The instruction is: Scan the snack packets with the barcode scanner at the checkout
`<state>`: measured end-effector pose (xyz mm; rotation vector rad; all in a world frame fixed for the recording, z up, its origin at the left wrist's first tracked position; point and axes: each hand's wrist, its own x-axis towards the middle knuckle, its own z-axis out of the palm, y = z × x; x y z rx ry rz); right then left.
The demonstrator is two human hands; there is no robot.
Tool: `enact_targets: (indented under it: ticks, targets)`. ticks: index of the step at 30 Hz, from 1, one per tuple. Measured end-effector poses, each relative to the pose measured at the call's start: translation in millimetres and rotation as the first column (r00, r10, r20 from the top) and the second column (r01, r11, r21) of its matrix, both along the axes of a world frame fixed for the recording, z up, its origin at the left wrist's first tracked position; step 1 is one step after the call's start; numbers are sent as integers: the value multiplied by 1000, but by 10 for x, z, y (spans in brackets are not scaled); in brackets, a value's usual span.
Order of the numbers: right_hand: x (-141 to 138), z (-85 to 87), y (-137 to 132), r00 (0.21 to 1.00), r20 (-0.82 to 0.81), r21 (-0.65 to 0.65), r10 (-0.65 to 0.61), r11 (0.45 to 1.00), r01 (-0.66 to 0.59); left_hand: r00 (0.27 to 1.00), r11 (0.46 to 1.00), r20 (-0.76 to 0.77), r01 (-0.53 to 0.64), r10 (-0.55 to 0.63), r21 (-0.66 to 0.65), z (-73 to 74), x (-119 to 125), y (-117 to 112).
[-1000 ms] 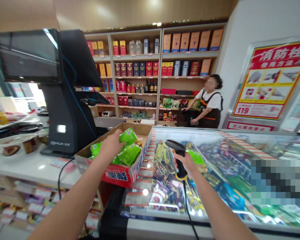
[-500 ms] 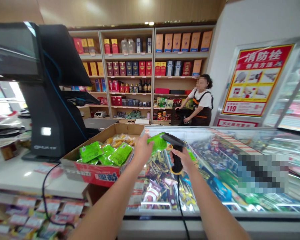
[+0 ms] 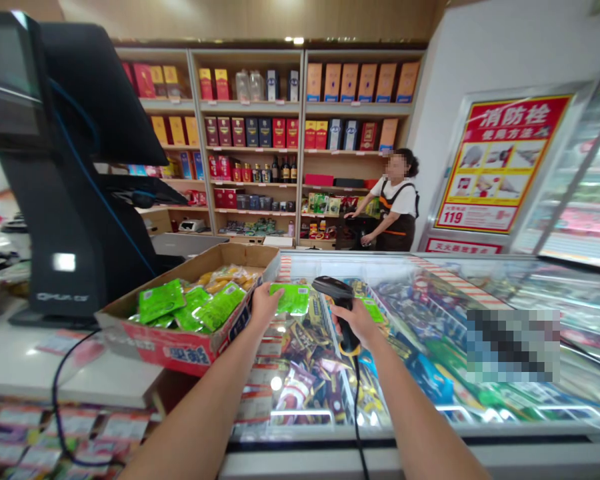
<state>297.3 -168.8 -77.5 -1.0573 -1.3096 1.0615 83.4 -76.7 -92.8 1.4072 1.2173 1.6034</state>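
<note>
In my left hand (image 3: 266, 305) is a small bright green snack packet (image 3: 291, 300), gripped by its left end with its printed label facing up. My right hand (image 3: 353, 319) wraps round the handle of a black and yellow barcode scanner (image 3: 336, 289), its head pointing left toward the packet. A gap separates scanner and packet. The scanner's cable (image 3: 357, 413) hangs down over the freezer's front. Beside my left hand stands an open cardboard box (image 3: 145, 343), with several similar green packets (image 3: 215, 307) and yellow-orange wrapped snacks (image 3: 230, 275) inside.
Below my hands lies a glass-topped freezer (image 3: 305, 437) full of wrapped goods. A black checkout terminal (image 3: 80, 200) stands at left on the white counter (image 3: 110, 377). Across the freezer a person in a dark apron (image 3: 397, 207) stands before shelves of boxes (image 3: 253, 133).
The packet has moved left, away from the scanner's head, and now lies flatter with its label visible. My view has shifted slightly to the right. Both hands keep their holds.
</note>
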Motion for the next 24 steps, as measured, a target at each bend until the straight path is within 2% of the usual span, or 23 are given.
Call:
enact_targets:
  ticks: [5,11,19,24]
  targets:
    - [-2,-1,-17,999,35,-88,32,996,-29,994,999,101,-35,34,0,-65,-3,108]
    - [-91,-48,-11,999,-17,-77,45,996,-46,996,997,47,-71,69,32,-130,1,77]
    - [-113,-115,30,997,-32,-92,70,993,-73,996,996,15,-87,87,28,-131,26,46]
    - [-117,-119,38,996,-67,-101,54,993,-61,993,997,97,-72,74,-17,-147,53,23]
